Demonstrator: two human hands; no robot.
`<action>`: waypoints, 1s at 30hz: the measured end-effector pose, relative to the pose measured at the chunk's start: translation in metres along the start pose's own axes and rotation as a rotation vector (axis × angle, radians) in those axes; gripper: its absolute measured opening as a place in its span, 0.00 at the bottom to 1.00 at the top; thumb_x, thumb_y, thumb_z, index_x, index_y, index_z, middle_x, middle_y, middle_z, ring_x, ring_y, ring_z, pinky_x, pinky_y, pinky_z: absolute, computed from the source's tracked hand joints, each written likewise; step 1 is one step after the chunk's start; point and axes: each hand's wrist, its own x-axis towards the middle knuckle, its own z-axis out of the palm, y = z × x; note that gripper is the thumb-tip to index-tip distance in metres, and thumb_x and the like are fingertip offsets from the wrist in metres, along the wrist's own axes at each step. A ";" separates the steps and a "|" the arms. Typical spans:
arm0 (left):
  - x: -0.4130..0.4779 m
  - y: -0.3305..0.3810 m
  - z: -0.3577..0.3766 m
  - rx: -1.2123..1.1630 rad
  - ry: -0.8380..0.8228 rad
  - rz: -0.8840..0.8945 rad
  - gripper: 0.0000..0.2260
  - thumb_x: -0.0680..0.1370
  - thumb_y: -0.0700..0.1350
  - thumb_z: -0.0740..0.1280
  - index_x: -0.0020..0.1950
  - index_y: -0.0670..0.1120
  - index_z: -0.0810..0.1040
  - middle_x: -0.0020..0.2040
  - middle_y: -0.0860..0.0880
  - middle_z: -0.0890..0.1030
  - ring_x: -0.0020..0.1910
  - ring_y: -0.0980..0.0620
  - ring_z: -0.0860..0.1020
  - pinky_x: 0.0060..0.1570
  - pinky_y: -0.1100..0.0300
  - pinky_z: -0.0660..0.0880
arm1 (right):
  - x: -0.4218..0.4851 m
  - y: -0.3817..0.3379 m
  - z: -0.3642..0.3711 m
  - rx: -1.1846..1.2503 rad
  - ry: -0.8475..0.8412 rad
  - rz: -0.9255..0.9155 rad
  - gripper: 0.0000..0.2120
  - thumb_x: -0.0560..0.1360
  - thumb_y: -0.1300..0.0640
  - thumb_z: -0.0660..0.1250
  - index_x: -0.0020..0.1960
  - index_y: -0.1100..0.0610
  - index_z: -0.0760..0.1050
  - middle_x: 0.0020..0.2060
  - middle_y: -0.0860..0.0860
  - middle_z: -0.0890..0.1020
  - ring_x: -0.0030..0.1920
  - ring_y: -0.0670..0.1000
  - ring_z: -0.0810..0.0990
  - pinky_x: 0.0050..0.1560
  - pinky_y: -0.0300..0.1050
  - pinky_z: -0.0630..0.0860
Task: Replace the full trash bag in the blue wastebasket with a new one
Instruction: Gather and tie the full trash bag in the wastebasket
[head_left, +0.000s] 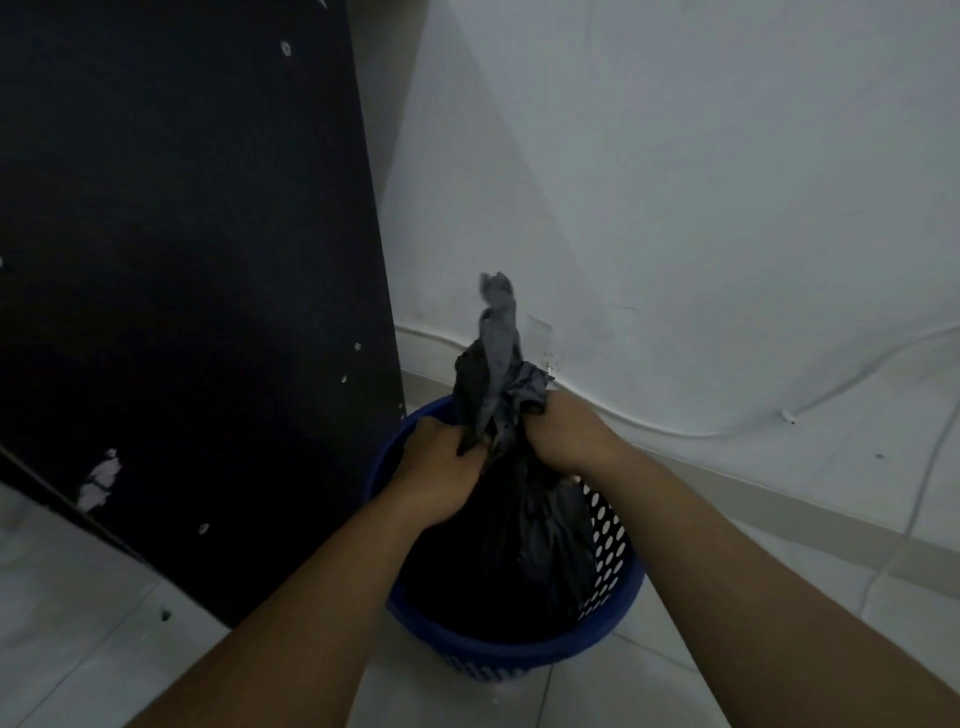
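Observation:
A blue wastebasket (608, 618) with a perforated wall stands on the tiled floor, low in the middle of the view. Inside it sits a black trash bag (530, 530), its top gathered into a twisted neck that sticks up above the rim. My left hand (441, 467) grips the gathered plastic on its left side. My right hand (569, 431) grips the neck from the right, and loose bag ends stand up above both fists. The bag's lower part is hidden in the dark inside of the basket.
A tall black panel (182, 286) with small screw holes stands close on the left, touching the basket's side. A white wall (675, 182) rises behind. A thin white cable (727, 428) runs along the floor by the wall. Pale floor tiles (779, 545) lie to the right.

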 end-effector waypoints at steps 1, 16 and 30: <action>-0.001 0.001 0.002 0.009 -0.007 0.027 0.19 0.82 0.47 0.61 0.30 0.47 0.69 0.33 0.48 0.73 0.32 0.53 0.72 0.32 0.60 0.67 | 0.000 0.000 -0.003 0.134 -0.019 -0.012 0.13 0.79 0.60 0.56 0.52 0.63 0.78 0.50 0.60 0.82 0.52 0.60 0.81 0.46 0.47 0.75; 0.006 -0.002 0.036 -0.126 -0.037 0.078 0.15 0.81 0.48 0.64 0.68 0.51 0.74 0.62 0.53 0.79 0.59 0.57 0.76 0.60 0.62 0.72 | 0.017 -0.023 -0.044 0.812 0.176 -0.049 0.06 0.74 0.59 0.70 0.48 0.62 0.81 0.46 0.60 0.85 0.49 0.60 0.84 0.56 0.60 0.80; 0.011 0.029 0.021 -1.053 -0.208 -0.164 0.37 0.69 0.74 0.58 0.68 0.51 0.77 0.63 0.47 0.81 0.62 0.48 0.79 0.61 0.50 0.74 | 0.024 -0.052 -0.059 1.194 0.078 0.111 0.11 0.75 0.69 0.64 0.52 0.56 0.71 0.43 0.58 0.73 0.40 0.55 0.75 0.41 0.48 0.76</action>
